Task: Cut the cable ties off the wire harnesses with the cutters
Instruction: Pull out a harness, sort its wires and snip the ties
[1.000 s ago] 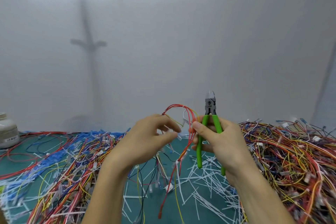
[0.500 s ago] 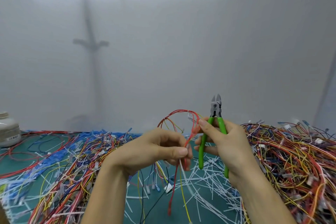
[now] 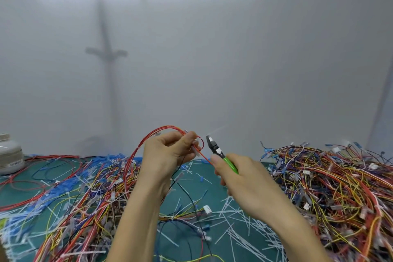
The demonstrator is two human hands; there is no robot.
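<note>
Head view, left fingers (image 3: pixel 188 141): your left hand (image 3: pixel 168 155) is curled, with thumb and fingertips pinching the red wire harness (image 3: pixel 136 151). The hand is raised above the middle of the green mat (image 3: pixel 191 178).
Head view, right fingers (image 3: pixel 217 160): your right hand (image 3: pixel 242 181) is wrapped round the green handles of the cutters (image 3: pixel 222 155). It is also raised above the mat, slightly toward the mat's right side.
Cutter head: it points up and left toward your left fingertips, near them but apart. It is too blurred to tell whether the blades are parted.
Harness in hand: a red loop arches up from the pinch, then hangs down toward the mat's left side. A short red strand runs from the pinch toward your right thumb.
Right pile (image 3: pixel 329 187): tangled multicoloured harnesses are heaped on the mat's right side.
Left pile (image 3: pixel 85 198): more tangled harnesses are spread over the mat's left side.
Cut ties (image 3: pixel 240 227): white strips are scattered over the mat's near middle.
White connector (image 3: pixel 207 209): it lies on the mat's middle, between your forearms.
White jar (image 3: pixel 9 153): it stands at the mat's far left edge.
</note>
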